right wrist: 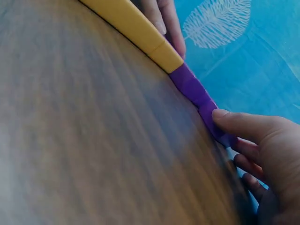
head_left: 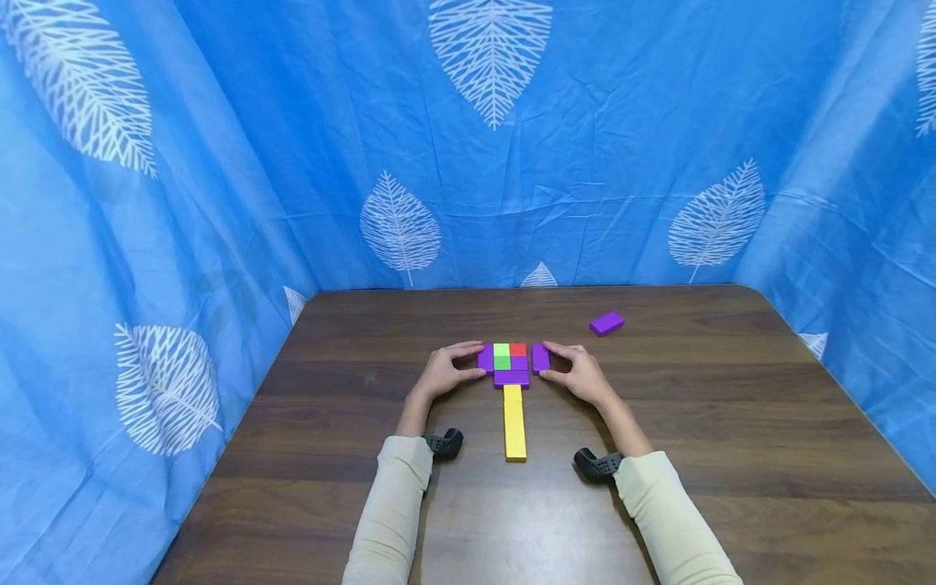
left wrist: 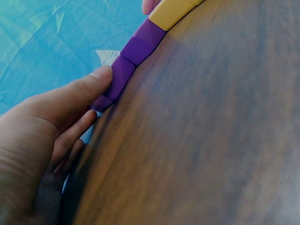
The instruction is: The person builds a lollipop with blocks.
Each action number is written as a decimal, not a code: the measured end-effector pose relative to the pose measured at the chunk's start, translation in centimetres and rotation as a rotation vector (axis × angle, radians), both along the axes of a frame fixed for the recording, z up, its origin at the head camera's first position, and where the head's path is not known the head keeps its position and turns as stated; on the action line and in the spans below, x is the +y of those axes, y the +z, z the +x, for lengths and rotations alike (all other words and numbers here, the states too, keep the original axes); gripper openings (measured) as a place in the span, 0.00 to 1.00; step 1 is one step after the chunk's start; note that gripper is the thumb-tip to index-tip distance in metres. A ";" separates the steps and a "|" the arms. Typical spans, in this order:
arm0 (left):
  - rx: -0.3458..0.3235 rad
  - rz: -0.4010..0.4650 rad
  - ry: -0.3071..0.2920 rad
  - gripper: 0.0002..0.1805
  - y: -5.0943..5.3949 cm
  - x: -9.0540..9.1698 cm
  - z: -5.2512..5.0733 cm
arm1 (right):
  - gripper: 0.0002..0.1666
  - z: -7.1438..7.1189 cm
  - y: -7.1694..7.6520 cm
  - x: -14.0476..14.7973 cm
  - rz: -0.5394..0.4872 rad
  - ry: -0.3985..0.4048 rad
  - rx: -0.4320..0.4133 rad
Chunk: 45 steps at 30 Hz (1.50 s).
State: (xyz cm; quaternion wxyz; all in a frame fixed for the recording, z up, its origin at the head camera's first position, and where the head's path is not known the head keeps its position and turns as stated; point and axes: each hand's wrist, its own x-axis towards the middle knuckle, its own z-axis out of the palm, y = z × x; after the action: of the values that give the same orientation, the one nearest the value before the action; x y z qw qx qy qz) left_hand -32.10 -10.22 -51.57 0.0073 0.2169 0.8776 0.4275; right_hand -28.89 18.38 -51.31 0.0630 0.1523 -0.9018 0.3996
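Flat coloured blocks lie together at the middle of the table. My left hand [head_left: 439,372] pinches the left purple block [head_left: 486,358] between thumb and fingers, against the side of the cluster. On the other side, my right hand [head_left: 583,375] pinches the right purple block [head_left: 540,358], with a narrow gap between it and the cluster. Between them sit a green block [head_left: 501,357], lighter at its far end, a red block [head_left: 517,349] and a purple piece [head_left: 518,363]. A crosswise purple block [head_left: 511,378] lies in front, and a yellow strip [head_left: 515,424] runs from it toward me.
Another purple block [head_left: 607,324] lies apart at the back right of the brown wooden table [head_left: 336,406]. A blue curtain [head_left: 585,146] with white leaves hangs behind and along the sides. Black devices are worn at the left wrist [head_left: 446,443] and right wrist [head_left: 595,465].
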 end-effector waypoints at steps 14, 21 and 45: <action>-0.003 -0.003 -0.006 0.29 0.0 -0.1 0.1 | 0.35 0.3 -0.3 -0.6 0.034 0.033 0.010; -0.024 0.005 -0.010 0.29 0.0 0.0 0.2 | 0.34 0.4 -0.5 -0.6 0.050 0.035 0.014; -0.009 -0.005 -0.004 0.28 0.1 -0.2 0.0 | 0.34 0.2 -0.5 -0.7 0.105 0.038 0.050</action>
State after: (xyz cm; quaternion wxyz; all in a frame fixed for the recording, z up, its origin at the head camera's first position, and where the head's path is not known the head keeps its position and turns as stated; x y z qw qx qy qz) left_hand -32.06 -10.40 -51.47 0.0125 0.2166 0.8783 0.4261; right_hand -28.66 17.67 -51.81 0.0698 0.1825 -0.9165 0.3490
